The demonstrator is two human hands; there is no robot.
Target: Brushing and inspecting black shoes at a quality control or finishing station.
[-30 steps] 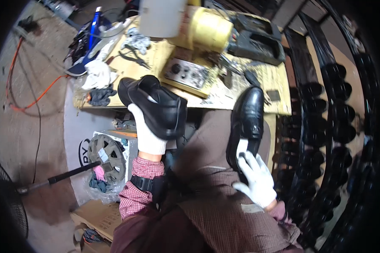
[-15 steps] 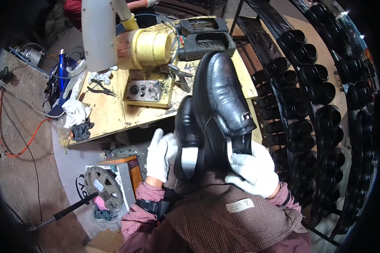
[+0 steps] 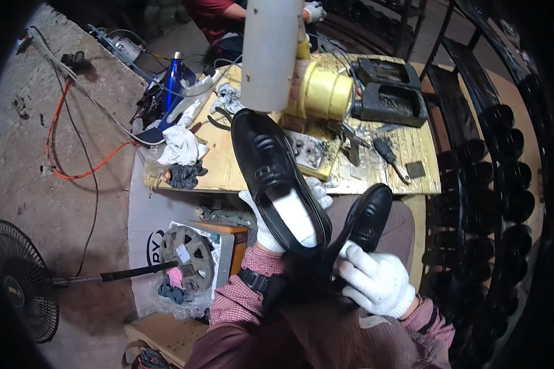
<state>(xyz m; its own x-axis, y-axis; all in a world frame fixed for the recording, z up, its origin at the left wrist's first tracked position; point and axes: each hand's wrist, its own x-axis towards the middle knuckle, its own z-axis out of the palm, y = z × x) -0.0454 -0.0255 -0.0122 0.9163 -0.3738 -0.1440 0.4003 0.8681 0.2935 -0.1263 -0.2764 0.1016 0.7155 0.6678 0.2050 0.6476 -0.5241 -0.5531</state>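
My left hand (image 3: pixel 263 222), in a white glove, holds a black loafer (image 3: pixel 276 175) from underneath, its opening with a white insole facing up and its toe pointing away toward the bench. My right hand (image 3: pixel 377 281), also in a white glove, grips the heel end of a second black loafer (image 3: pixel 366 215) that lies over my lap with its toe pointing up and away. The two shoes sit side by side, nearly touching at their heels.
A wooden workbench (image 3: pixel 228 169) ahead carries a yellow machine (image 3: pixel 323 92), a white pipe (image 3: pixel 271 52), black trays (image 3: pixel 388 92), tools and rags (image 3: pixel 181 147). Racks of black shoes (image 3: pixel 498 178) stand on the right. A fan (image 3: pixel 18 280) and orange cable (image 3: pixel 80 166) lie left. Another person (image 3: pixel 218 15) sits beyond the bench.
The shoes were held upright together half a second ago; now the left one is tilted flat, opening up, and the right one has dropped lower onto my lap.
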